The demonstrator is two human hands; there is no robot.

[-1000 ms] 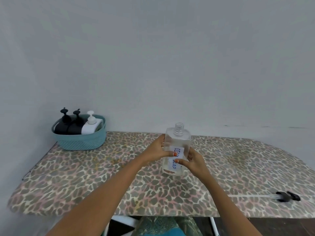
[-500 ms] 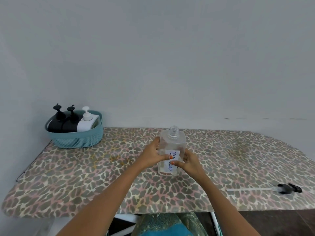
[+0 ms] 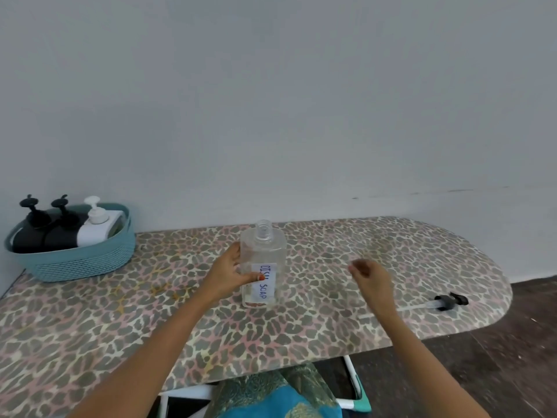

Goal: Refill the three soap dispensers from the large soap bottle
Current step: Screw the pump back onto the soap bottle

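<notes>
Because only the left hand (image 3: 226, 274) grips the uncapped bottle (image 3: 266, 251), the right hand (image 3: 372, 279) apart and too blurred to read, a knock could spill it.

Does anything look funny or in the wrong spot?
Yes. The pump head lies on its side near the right end of the ironing board, apart from the open-necked dish soap bottle that the left hand holds.

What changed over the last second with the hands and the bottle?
The right hand let go of the bottle and moved off to the right, now above the board, holding nothing. The left hand keeps its grip on the upright, uncapped bottle. The basket of three dispensers and the pump lying at right stayed put.
</notes>
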